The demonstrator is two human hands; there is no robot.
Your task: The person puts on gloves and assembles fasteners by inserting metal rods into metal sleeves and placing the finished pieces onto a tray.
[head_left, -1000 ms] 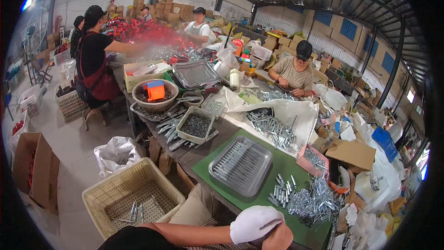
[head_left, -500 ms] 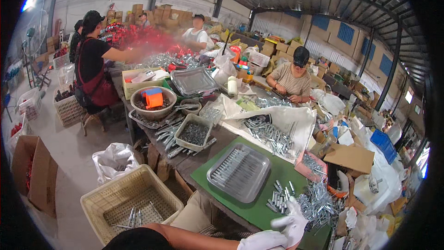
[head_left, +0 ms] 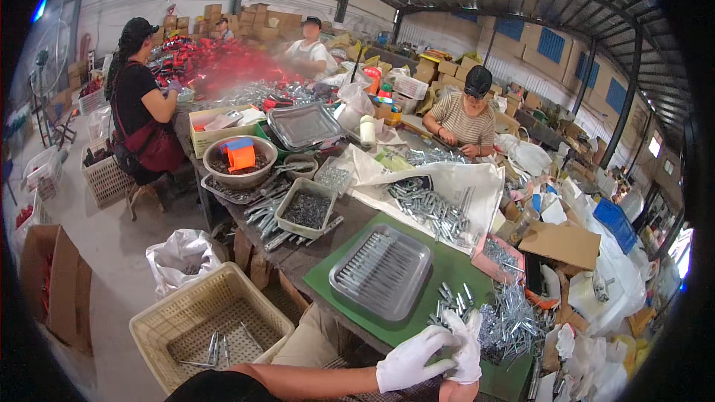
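Your white-gloved left hand [head_left: 411,361] clasps your gloved right hand [head_left: 465,346], fingers pointing to twelve o'clock, a heap of short silver metal pins [head_left: 510,320] at one o'clock, a grey tray [head_left: 381,272] at eleven

Both hands in white gloves, low centre-right. Left hand [head_left: 412,361] reaches across on bare forearm, fingers gripping right hand [head_left: 467,346], which points upright, fingers loosely curled, wrist bare.

White gloves meet at the near table edge

The left hand [head_left: 408,361] wears a white glove and grips the white glove [head_left: 468,345] on the right hand [head_left: 463,361]. Both sit just beside a loose heap of small metal parts [head_left: 506,324], silvery and jumbled, lying on the green mat [head_left: 447,272].
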